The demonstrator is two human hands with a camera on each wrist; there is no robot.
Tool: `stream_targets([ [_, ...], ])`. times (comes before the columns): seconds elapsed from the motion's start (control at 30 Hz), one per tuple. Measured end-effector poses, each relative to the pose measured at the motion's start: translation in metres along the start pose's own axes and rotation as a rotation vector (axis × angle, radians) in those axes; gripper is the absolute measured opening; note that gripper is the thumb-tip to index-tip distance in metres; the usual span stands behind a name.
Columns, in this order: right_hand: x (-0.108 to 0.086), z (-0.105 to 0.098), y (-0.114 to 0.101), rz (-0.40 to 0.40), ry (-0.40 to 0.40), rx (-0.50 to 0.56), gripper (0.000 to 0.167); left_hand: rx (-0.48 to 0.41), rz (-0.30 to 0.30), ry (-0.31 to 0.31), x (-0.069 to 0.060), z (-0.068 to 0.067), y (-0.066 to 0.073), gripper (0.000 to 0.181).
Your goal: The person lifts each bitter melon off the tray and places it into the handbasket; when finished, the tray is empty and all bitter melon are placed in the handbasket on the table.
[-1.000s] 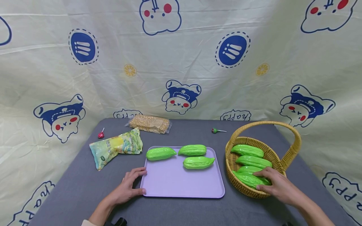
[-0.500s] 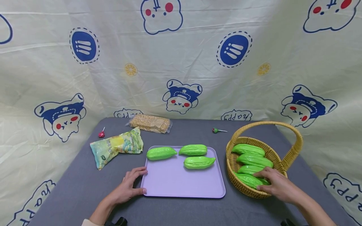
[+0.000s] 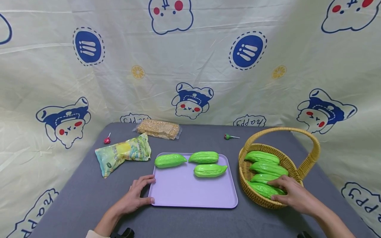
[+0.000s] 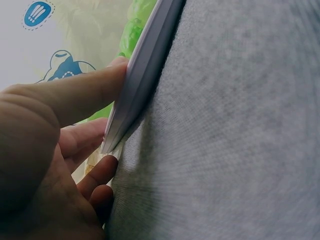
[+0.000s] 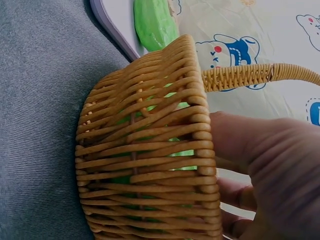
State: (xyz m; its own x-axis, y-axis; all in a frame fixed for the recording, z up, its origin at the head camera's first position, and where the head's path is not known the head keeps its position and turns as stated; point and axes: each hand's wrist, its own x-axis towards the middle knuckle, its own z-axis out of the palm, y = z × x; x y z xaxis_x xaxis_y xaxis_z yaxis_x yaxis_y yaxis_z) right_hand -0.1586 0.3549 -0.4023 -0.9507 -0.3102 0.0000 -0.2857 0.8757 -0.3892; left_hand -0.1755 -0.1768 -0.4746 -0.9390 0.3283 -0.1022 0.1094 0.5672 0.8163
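Note:
Three green gourds lie along the far half of a purple tray (image 3: 190,195), one of them (image 3: 207,171) nearer the middle. My left hand (image 3: 132,196) rests on the tray's left edge; the left wrist view shows the thumb on the rim (image 4: 132,90), fingers beside it. Several green gourds lie in the wicker basket (image 3: 248,193), right of the tray. Inside it, my right hand (image 3: 293,195) grips the nearest gourd (image 3: 262,189) between thumb and fingers. Basket weave (image 5: 150,150) hides most of that gourd and the fingertips in the right wrist view.
A green-yellow packet (image 3: 123,153) lies left of the tray, with a red lollipop (image 3: 107,140) behind it. A bag of grains (image 3: 159,129) and a green lollipop (image 3: 227,136) lie near the far table edge. The basket's handle (image 3: 311,158) arches up at its right.
Both hands keep their places on the tray and the gourd. The head view has shifted very slightly; no object has visibly moved on the table.

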Motion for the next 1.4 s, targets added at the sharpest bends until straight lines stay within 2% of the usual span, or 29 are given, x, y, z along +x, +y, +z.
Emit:
stream_targets([
  [0.4,-0.001,-0.007,-0.011,0.003,0.064,0.012,0.044,0.022,0.018,-0.003,0.0,-0.001,-0.001,0.062],
  [0.7,0.004,-0.011,-0.031,-0.035,0.16,-0.013,0.043,0.028,0.032,-0.006,0.0,-0.001,0.001,0.061],
  [1.07,0.017,-0.006,-0.061,-0.159,0.268,-0.018,0.036,0.032,0.044,-0.003,-0.001,-0.001,0.002,0.06],
  [1.23,0.027,0.001,-0.073,-0.185,0.263,-0.006,0.039,0.018,0.035,-0.009,0.0,-0.002,0.002,0.06],
  [1.4,0.039,0.009,-0.087,-0.18,0.224,0.031,0.039,0.024,0.027,-0.006,0.0,-0.001,0.002,0.061],
])
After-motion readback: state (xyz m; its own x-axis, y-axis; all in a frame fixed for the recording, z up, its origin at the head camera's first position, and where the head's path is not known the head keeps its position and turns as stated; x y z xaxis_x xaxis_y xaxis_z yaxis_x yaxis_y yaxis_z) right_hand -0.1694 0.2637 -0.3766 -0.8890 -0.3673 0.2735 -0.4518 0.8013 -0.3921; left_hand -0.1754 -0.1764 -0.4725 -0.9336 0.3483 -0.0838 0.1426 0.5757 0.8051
